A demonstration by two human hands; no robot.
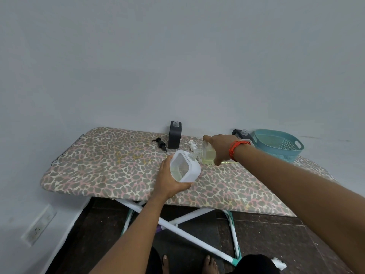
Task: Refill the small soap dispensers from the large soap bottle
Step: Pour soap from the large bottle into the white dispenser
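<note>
My left hand point(168, 181) grips a white square soap dispenser point(187, 170), tilted on the leopard-print ironing board point(102, 165), its clear face showing a little pale liquid. My right hand point(221, 146) holds a clear bottle point(208, 155) of yellowish soap tipped sideways, its neck meeting the white dispenser's top opening. A white pump head point(192, 145) lies just behind them. A black dispenser point(174, 135) stands open-topped at the back, its black pump point(161, 144) lying to its left. Another black dispenser point(240, 134) sits behind my right wrist, partly hidden.
A teal plastic basket point(276, 145) stands at the board's back right. The board backs onto a grey wall, its white crossed legs point(177, 220) over a dark floor. A wall socket point(38, 226) is low on the left. My bare feet show below.
</note>
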